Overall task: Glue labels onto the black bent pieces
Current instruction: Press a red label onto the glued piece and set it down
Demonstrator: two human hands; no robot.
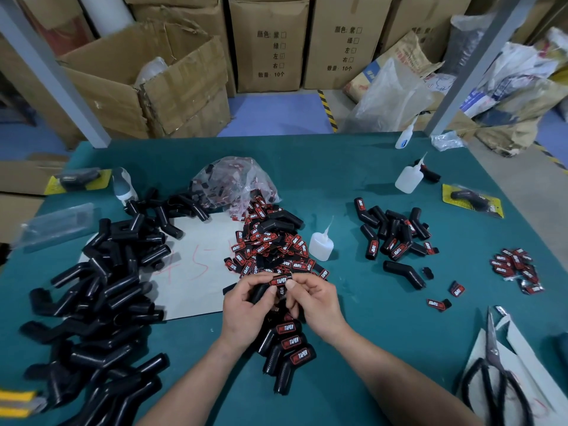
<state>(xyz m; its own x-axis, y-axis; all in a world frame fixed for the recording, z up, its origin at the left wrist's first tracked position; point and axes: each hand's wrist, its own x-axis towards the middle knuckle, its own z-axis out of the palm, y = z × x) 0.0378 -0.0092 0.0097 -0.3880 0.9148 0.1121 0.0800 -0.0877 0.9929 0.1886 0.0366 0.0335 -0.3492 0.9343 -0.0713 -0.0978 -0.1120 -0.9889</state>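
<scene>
Covering the table (353, 167) is a teal mat. Grey frame posts stand at its far corners, with stacked cardboard boxes (270, 41) on a blue floor beyond.

Left: pile of bare bent pieces (101, 302), glossy black tubes with one elbow each. It partly overlaps a white paper sheet (199, 259) marked in red.

Centre, far: clear bag (233, 182) spilling a label heap (270, 244) of black-and-red tags with white lettering. Just right of the heap stands an upright glue bottle (321, 245), white with a thin nozzle.

Centre, near: left hand (242, 312), fingers curled round the held bent piece (261, 292). The right hand (316, 299) pinches a label (279, 280) reading TAPER against that piece's upper end, thumb on top. Finished pieces (289, 348) lie between the forearms, labels up.

Right: labelled cluster (393, 238), a second glue bottle (408, 178) lying tilted farther off, a small label heap (516, 267), and scissors (498, 364) on paper near the right edge.

Obscured: fingers cover most of the held bent piece, and whether its label is bonded cannot be told. The red writing is illegible. The left pile is cut off at the near edge.
</scene>
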